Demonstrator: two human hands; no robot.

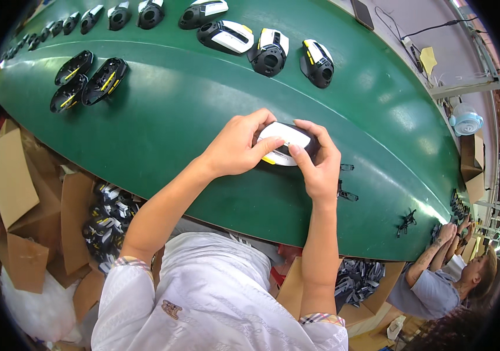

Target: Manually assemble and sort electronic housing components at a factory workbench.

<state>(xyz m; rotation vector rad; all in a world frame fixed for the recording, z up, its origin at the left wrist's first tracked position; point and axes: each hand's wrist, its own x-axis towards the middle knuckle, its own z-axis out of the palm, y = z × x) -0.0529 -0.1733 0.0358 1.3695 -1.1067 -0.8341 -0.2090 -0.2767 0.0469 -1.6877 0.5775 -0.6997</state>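
Both my hands grip a rounded white-and-black plastic shell [294,134] with a yellow edge, held just over the green table. My left hand [235,143] closes on its left side, thumb lying across the white top. From the right, my right hand [322,169] wraps the black end, its thumb pressing near the middle beside the left thumb. The underside of the shell is hidden. Small black plastic parts [348,195] lie on the table just right of my right hand.
Similar white-and-black shells [270,52] line the far side. Three black shell halves with yellow strips [105,82] lie at left. Boxes of parts [109,225] [360,281] stand below the near edge. A phone [362,14] lies beyond the table. Another person [437,281] works at right.
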